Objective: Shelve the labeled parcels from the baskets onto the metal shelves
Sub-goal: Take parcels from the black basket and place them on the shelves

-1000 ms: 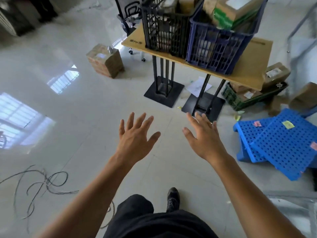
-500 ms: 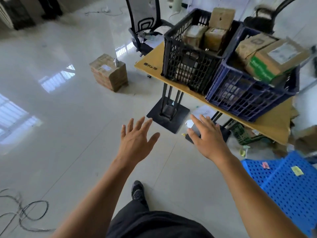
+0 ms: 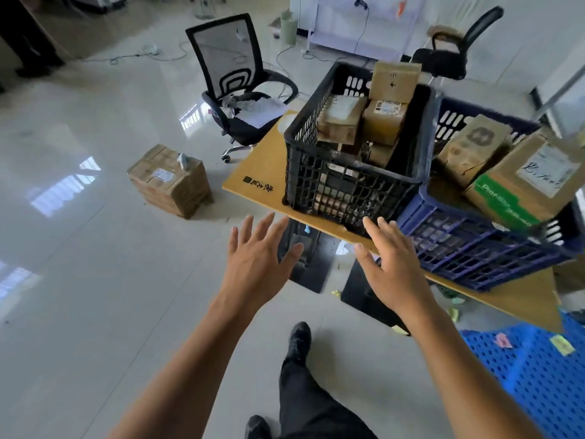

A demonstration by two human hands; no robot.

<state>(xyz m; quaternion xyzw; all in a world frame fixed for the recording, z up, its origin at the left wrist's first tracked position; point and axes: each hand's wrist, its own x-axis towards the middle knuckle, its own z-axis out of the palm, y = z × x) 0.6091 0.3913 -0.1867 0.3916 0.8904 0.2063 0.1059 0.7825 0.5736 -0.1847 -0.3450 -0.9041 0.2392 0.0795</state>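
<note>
Pale glossy tile floor (image 3: 95, 280) fills the view from 6 to 11 o'clock. Wooden table (image 3: 262, 166) runs from centre out to 4 o'clock, with printed characters on its near left corner. Two baskets sit on it, touching side by side. The blue basket (image 3: 468, 248) is at 3 o'clock and the black basket (image 3: 332, 191) is just left of it, near centre.

A blue perforated panel (image 3: 531, 375) lies on the floor at 5 o'clock with sticky notes on it. A mesh-back office chair (image 3: 228, 58) is at 11 o'clock behind the table, with papers on its seat. A second dark chair (image 3: 456, 55) is at 1 o'clock. A taped cardboard box (image 3: 171, 182) sits on the floor at 9 o'clock, well apart from the table.

The parcels are in the baskets. In the blue one, a green-banded box (image 3: 531, 182) with a white label lies tilted, and a brown box (image 3: 474, 147) leans beside it. In the black one, a tall parcel (image 3: 394, 80) stands upright above the rim, with a labeled parcel (image 3: 383, 122) in front of it and a white-topped parcel (image 3: 342, 118) to the left.

My left hand (image 3: 256, 261) is palm down with fingers spread, holding nothing, over the floor at 7 o'clock of the black basket. My right hand (image 3: 392, 264) is also palm down, fingers spread and empty. Its fingertips overlap the table's near edge under the black basket; I cannot tell if they touch. My black shoe (image 3: 299, 340) is on the floor at 6 o'clock.
</note>
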